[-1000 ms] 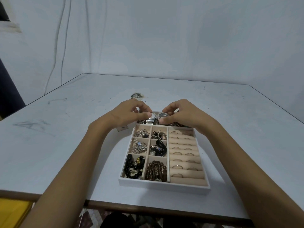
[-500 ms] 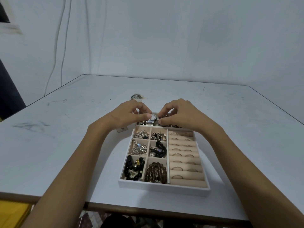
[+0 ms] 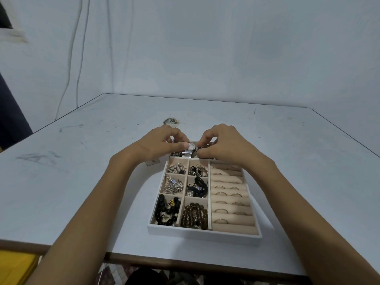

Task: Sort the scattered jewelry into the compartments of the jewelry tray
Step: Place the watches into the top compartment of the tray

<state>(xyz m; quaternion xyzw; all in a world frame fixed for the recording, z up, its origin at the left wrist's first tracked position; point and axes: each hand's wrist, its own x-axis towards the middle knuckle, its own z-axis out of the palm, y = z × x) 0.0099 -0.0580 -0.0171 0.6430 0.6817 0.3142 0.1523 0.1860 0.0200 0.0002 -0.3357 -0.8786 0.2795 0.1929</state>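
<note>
A white jewelry tray (image 3: 203,232) with beige lining lies near the table's front edge. Its left compartments hold silver pieces, black cords, black beads (image 3: 167,210) and brown beads (image 3: 194,215). Thin rings sit in the ring rolls (image 3: 230,194) on the right. At the tray's far compartment, my left hand (image 3: 162,144) and my right hand (image 3: 222,144) both pinch a silver watch (image 3: 190,150), thumbs and fingertips at its case. Other watches beside it are mostly hidden under my hands.
A small grey-brown scrap (image 3: 170,121) lies on the white table (image 3: 82,171) beyond my left hand. A small tag (image 3: 153,162) peeks out by my left wrist. A yellow object (image 3: 14,268) sits below the table's front left edge. Cables hang on the wall.
My right hand's fingers have closed in on the silver watch, covering the second watch face that showed earlier. My left hand stays where it was.
</note>
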